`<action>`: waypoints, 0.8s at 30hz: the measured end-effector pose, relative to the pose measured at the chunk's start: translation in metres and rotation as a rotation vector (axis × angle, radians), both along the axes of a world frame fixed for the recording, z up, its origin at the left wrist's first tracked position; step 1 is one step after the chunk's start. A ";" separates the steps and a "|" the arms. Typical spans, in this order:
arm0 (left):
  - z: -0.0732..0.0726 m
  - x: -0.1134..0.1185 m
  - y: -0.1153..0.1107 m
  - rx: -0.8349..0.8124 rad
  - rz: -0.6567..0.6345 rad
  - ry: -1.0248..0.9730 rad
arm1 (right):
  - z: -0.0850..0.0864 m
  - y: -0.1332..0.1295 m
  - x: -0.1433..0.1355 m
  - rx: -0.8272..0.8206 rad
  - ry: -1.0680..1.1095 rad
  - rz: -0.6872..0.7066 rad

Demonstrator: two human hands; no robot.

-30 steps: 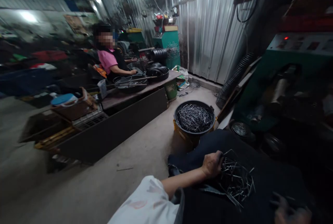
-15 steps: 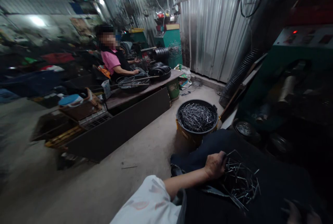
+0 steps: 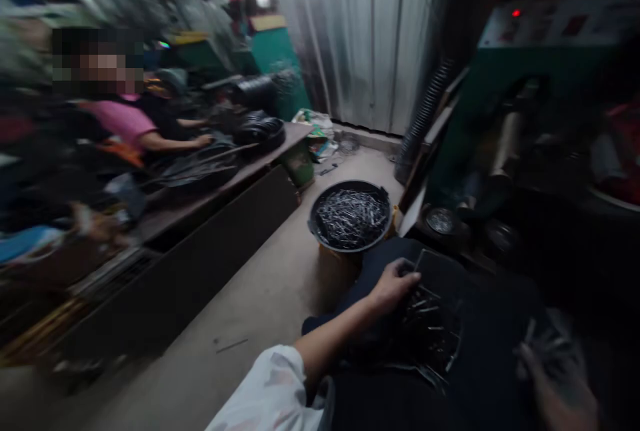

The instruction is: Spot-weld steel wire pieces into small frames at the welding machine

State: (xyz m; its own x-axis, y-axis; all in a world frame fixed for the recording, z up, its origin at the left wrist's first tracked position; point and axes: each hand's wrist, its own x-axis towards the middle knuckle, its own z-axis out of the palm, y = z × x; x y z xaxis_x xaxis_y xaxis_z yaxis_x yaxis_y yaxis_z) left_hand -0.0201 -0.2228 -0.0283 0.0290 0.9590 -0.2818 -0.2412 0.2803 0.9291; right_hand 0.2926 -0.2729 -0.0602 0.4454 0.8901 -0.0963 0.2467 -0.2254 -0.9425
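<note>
My left hand (image 3: 395, 286) is closed over the dark cloth on my lap, and a thin bent wire piece (image 3: 421, 259) sticks up at its fingertips. Just below it, a pile of bent metal wire pieces (image 3: 433, 331) lies in the lap. My right hand (image 3: 557, 371) is at the lower right, over the dark cloth; motion smears its fingers, and pale streaks near them could be wire pieces or fingers. Beyond my knees stands a round black basin (image 3: 313, 221) heaped with similar metal pieces (image 3: 353, 217).
A green machine (image 3: 463, 124) with a red light rises at the right, with a small dish of metal bits (image 3: 440, 220) at its base. On the left, a person in a pink sleeve (image 3: 125, 121) works at a low bench (image 3: 225, 237). A thin rod (image 3: 232, 345) lies on the floor.
The view has swung right and down, so the scene shifts left. My right hand has come further into view from the bottom edge. My left hand stays by the wire pile.
</note>
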 end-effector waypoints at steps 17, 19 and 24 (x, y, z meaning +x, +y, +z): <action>0.010 0.035 0.079 -0.068 -0.138 -0.146 | 0.049 0.134 -0.074 0.454 -0.190 0.853; 0.011 0.037 0.082 -0.060 -0.142 -0.139 | 0.046 0.139 -0.073 0.446 -0.190 0.839; 0.011 0.040 0.092 -0.037 -0.145 -0.140 | 0.044 0.146 -0.068 0.448 -0.191 0.837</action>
